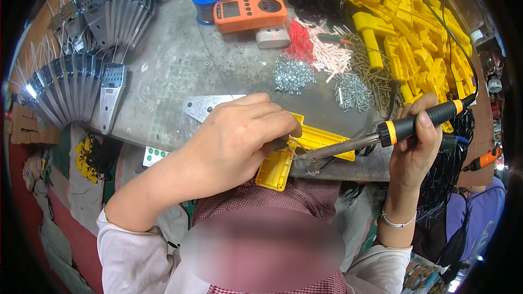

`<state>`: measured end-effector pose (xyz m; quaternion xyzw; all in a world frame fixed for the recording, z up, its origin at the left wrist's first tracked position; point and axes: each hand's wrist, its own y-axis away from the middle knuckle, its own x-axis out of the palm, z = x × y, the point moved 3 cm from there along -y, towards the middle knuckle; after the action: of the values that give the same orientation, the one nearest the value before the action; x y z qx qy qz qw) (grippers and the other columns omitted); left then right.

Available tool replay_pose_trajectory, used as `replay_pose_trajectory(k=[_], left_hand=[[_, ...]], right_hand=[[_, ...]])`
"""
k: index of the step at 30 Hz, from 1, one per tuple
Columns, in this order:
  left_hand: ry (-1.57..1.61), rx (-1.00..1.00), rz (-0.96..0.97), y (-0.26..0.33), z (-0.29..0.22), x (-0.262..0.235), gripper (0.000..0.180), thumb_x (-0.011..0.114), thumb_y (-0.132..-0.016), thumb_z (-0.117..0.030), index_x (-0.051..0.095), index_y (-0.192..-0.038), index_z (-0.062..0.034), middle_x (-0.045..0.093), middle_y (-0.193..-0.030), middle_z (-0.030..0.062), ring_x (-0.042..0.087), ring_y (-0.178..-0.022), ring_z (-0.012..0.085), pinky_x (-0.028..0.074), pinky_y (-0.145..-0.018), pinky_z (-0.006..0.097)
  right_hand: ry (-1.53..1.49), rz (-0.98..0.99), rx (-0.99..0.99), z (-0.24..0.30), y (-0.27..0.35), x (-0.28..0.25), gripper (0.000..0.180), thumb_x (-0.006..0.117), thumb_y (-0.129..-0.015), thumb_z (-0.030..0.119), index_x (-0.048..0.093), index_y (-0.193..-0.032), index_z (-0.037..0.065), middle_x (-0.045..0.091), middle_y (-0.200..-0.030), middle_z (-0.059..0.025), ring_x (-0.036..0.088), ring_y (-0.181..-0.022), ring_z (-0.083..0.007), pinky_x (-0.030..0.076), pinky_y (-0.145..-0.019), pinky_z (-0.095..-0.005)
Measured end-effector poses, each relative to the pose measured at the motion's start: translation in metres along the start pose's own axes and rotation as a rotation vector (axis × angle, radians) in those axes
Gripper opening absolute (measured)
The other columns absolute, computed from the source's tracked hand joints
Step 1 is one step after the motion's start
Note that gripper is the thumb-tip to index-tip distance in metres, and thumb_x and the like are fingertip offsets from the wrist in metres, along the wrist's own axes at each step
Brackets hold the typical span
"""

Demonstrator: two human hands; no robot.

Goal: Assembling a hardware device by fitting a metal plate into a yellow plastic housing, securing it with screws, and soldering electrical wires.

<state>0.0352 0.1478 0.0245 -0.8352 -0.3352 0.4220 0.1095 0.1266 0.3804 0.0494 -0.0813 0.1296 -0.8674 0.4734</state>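
Note:
My right hand (417,141) grips a soldering iron (422,122) by its black handle with orange rings. The iron's metal shaft points left, its tip over a yellow plastic housing (275,171) at the table's front edge. My left hand (245,136) is closed above that housing, fingertips pinched by the iron's tip. A thin strand of solder wire (210,49) runs from a blue spool (205,5) down to this hand; the fingers partly hide its end. Small leads and parts near the tip are hard to make out. A perforated metal plate (199,106) lies behind my left wrist.
An orange multimeter (250,13) rests at the back. Piles of nuts (293,74), screws (353,92), pale sleeves (329,49) and yellow housings (414,38) spread to the right. Fanned metal plates (65,87) stand at left. The iron's black cord (473,90) trails upward at right.

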Motion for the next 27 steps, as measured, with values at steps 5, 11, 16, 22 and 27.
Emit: replay_pose_trajectory(k=[5,11,16,22,27], left_hand=[[0.041,-0.01,-0.013,0.001,0.0,0.004,0.025,0.07,-0.063,0.006,0.064,-0.086,-0.0026,0.062,-0.076,0.0088,0.059,-0.074,0.0283,0.047,-0.067,0.037],[-0.036,-0.049,-0.053,0.004,-0.003,-0.008,0.027,0.067,-0.063,0.01,0.064,-0.086,-0.0025,0.063,-0.079,0.0101,0.061,-0.077,0.0287,0.048,-0.069,0.037],[-0.583,-0.245,-0.189,0.024,0.028,-0.041,0.027,0.062,-0.066,0.013,0.065,-0.089,-0.0013,0.065,-0.085,0.013,0.061,-0.081,0.032,0.049,-0.074,0.038],[-0.371,-0.32,-0.144,0.033,0.046,-0.034,0.03,0.065,-0.065,0.01,0.067,-0.092,-0.0016,0.067,-0.092,0.0132,0.062,-0.091,0.0324,0.049,-0.082,0.038],[-0.183,0.049,-0.093,0.017,0.008,-0.006,0.037,0.078,-0.056,-0.009,0.066,-0.091,-0.0057,0.062,-0.089,0.008,0.059,-0.084,0.029,0.048,-0.074,0.04]], right_hand=[[-0.009,0.02,-0.003,0.0,0.0,0.001,0.028,0.063,-0.083,0.029,0.047,-0.087,0.006,0.045,-0.066,0.0009,0.034,-0.048,-0.0029,0.027,-0.043,-0.0173],[-0.004,0.02,0.0,0.001,0.001,-0.003,0.029,0.063,-0.083,0.03,0.047,-0.089,0.006,0.045,-0.067,0.0008,0.034,-0.048,-0.0027,0.027,-0.043,-0.0174],[0.003,-0.045,-0.013,0.002,0.003,-0.003,0.027,0.062,-0.083,0.028,0.048,-0.089,0.006,0.046,-0.068,0.0003,0.034,-0.048,-0.0028,0.027,-0.043,-0.0173],[0.026,-0.016,-0.013,-0.002,-0.003,-0.001,0.023,0.055,-0.09,0.028,0.046,-0.087,0.007,0.044,-0.067,0.0006,0.032,-0.046,-0.0019,0.026,-0.041,-0.0167],[-0.021,-0.097,-0.056,0.007,-0.01,-0.018,0.026,0.057,-0.086,0.03,0.047,-0.083,0.007,0.046,-0.069,-0.0009,0.032,-0.046,-0.0019,0.025,-0.041,-0.0171]])
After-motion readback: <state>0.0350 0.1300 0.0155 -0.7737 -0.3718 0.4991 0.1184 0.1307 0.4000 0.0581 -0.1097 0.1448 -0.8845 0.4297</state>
